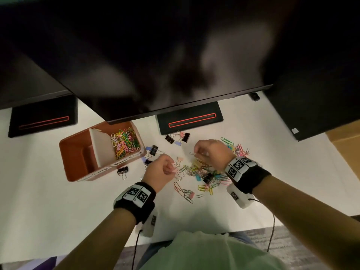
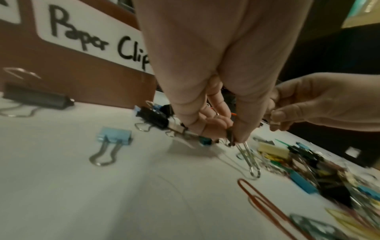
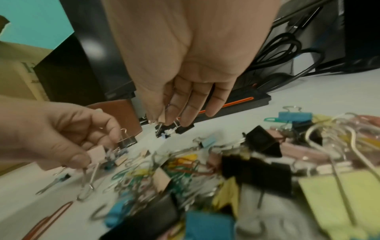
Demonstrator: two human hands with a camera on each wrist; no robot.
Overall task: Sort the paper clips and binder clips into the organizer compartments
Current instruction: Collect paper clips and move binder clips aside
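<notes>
A brown organizer [image 1: 78, 152] stands left of the hands; its right compartment holds coloured paper clips [image 1: 125, 143] and its front bears a "Paper Clips" label [image 2: 92, 40]. A mixed pile of clips [image 1: 204, 173] lies on the white table between and under the hands. My left hand [image 1: 172, 168] pinches a pink binder clip [image 3: 95, 153], and silver paper clips [image 2: 249, 161] hang from it. My right hand [image 1: 195, 153], a little above the table, pinches a small silver paper clip [image 1: 191, 153] between thumb and fingers [image 3: 164, 113]. Loose binder clips [image 1: 153, 151] lie beside the organizer.
A dark monitor [image 1: 155, 65] overhangs the back of the table on a black stand [image 1: 190, 119]. Another stand [image 1: 42, 117] is at the left and a black box [image 1: 315, 106] at the right. More binder clips [image 1: 178, 137] lie by the stand. The table edge [image 1: 194, 236] is close to my body.
</notes>
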